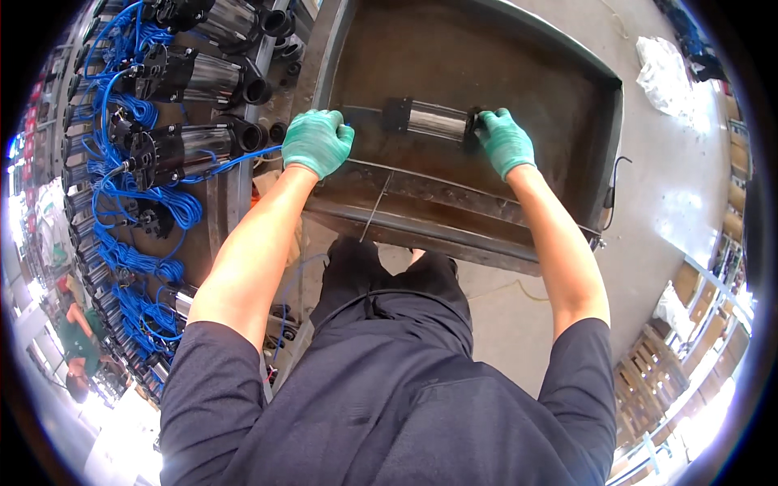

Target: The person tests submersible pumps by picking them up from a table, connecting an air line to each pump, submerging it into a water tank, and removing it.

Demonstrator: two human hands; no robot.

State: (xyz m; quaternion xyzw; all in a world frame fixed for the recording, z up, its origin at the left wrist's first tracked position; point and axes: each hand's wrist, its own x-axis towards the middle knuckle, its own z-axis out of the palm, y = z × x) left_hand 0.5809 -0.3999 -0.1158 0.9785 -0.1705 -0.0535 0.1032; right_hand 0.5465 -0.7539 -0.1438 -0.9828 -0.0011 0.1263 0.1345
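A pump with a shiny metal cylinder body [436, 120] and black ends lies sideways in a large brown metal tank [486, 40]. My right hand [505, 142], in a green glove, is closed round the pump's black right end; its fingertips are partly hidden. At the tank's left rim my left hand [317, 142], gloved the same, makes a fist on a blue cable [258, 154]. That cable runs off to the left. A thin dark line reaches from near this fist toward the pump's left end.
Several similar pumps [198, 151] with black outlets stand in rows on the left, draped with coiled blue cables [166, 206]. A thin rod [376, 207] crosses the tank's near ledge. White bags [666, 77] lie on the floor at right. Another person [79, 340] is at far left.
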